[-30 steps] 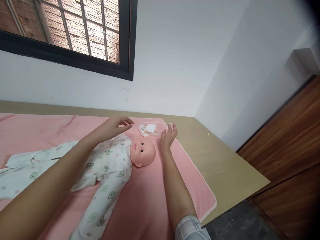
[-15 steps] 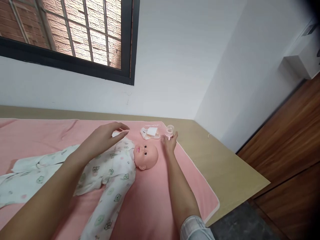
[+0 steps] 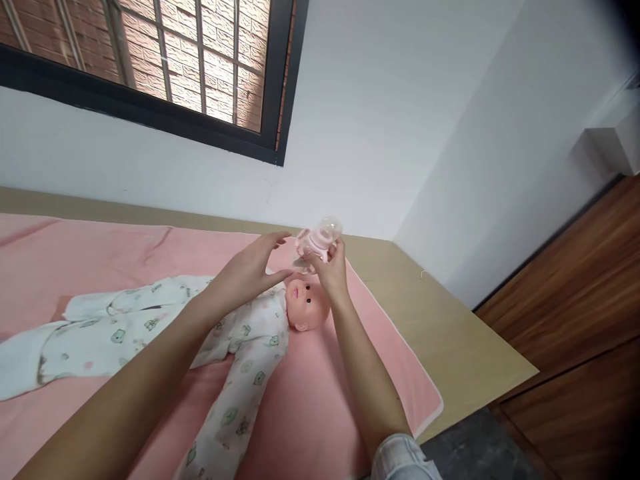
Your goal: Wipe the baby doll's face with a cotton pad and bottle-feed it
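A clear baby bottle (image 3: pixel 320 239) with a pink collar and handles is held tilted above the doll's head, its domed cap toward the upper right. My right hand (image 3: pixel 331 267) is closed around its handle side. Close to the bottle's lower left, my left hand (image 3: pixel 260 263) is open, thumb and fingers apart, and seems not to touch it. Beneath lies a baby doll (image 3: pixel 309 307) on its back, in a white printed outfit (image 3: pixel 260 330). My left forearm hides part of its body.
A pink blanket (image 3: pixel 300 387) with a white edge lies under the doll on a wooden tabletop (image 3: pixel 415 313). Behind stand a white wall (image 3: pixel 360 133) and a barred window (image 3: pixel 200 60). Wooden panelling (image 3: pixel 575 287) is at the right.
My right hand has lifted the bottle off the surface and brought it left, tilted, over the doll's head. My left hand has moved right toward it. The camera view has shifted slightly.
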The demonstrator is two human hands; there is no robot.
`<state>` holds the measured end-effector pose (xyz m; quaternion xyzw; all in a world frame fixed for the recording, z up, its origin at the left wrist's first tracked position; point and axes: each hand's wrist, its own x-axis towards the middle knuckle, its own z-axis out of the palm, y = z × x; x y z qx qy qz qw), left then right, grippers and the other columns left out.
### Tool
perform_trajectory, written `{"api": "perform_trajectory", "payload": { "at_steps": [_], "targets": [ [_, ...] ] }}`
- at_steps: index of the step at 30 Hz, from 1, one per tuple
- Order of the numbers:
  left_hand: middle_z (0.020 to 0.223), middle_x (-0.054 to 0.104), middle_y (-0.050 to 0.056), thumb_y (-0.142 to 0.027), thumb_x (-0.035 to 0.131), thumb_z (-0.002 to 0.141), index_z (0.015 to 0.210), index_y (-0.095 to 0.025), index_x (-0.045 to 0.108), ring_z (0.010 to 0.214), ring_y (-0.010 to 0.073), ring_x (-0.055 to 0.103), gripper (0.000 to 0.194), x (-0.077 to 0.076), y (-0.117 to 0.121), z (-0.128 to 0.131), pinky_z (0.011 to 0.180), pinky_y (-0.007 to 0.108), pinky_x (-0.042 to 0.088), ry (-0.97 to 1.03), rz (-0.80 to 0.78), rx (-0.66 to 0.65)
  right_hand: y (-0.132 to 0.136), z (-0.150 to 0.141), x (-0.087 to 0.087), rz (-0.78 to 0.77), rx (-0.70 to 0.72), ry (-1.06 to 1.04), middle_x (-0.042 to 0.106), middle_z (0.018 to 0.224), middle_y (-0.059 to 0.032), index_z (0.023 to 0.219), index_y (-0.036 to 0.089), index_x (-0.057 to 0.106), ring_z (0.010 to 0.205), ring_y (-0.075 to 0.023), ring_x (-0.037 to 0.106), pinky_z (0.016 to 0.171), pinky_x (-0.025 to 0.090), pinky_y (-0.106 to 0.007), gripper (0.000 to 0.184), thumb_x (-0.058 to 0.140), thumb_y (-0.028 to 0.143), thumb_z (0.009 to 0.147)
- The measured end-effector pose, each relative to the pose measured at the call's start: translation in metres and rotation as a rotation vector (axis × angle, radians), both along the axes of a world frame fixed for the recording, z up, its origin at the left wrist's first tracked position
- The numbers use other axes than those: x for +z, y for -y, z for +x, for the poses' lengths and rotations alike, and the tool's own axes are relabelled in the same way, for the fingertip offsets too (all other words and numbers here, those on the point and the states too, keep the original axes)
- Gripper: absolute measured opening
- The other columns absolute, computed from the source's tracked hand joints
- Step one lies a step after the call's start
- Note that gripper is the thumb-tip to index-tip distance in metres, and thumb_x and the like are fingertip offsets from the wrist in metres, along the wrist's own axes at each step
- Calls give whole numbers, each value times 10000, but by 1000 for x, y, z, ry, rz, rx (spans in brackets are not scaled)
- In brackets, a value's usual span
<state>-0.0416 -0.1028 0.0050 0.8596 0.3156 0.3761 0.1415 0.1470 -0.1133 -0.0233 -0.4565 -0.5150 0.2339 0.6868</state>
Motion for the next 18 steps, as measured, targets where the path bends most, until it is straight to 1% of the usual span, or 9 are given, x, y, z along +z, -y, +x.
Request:
{"api": "perform_trajectory", "payload": {
  "at_steps": [3,6,8,13,16,18],
  "targets": [
    [1387,522,51,-479,612,845,1412,-276,384,1225,278,525,643,2,3,-3,941,365,473,-41,-6,-35,15,-28,3,-56,126,-11,612,1242,-74,1251,236,441,1106,-190,610,863,548,-328,632,745,355,711],
    [1353,550,54,-436,602,828,1350,-264,464,1175,293,557,566,6,5,-8,875,356,489,-80,-21,-25,22,-48,2,-76,191,-20,634,1182,-50,1161,230,492,1095,-175,612,907,531,-311,547,762,362,703],
    [1319,574,52,-385,592,809,1316,-261,503,1150,296,572,530,8,5,-9,852,352,492,-80,-13,-13,24,-55,0,-68,229,-34,640,1171,-43,1153,229,494,1085,-169,616,910,531,-300,545,766,373,702],
    [1193,645,25,-281,574,747,1276,-289,539,1010,279,634,530,11,3,-9,774,333,500,-82,-21,31,26,-61,0,-32,267,-40,634,1178,-40,1147,236,500,1103,-167,609,924,535,-303,564,784,384,683],
    [1180,657,14,-271,578,726,1254,-288,556,979,274,643,529,10,3,-10,751,328,496,-91,-12,43,28,-60,2,-32,294,-85,621,1172,-41,1123,240,501,1088,-166,614,920,545,-320,537,776,399,690],
    [1191,655,8,-271,579,737,1272,-282,549,968,269,644,536,9,3,-10,773,338,490,-111,27,53,30,-59,4,3,260,-108,614,1163,-42,1103,236,508,1084,-158,610,941,536,-322,493,756,406,712]
  ]
}}
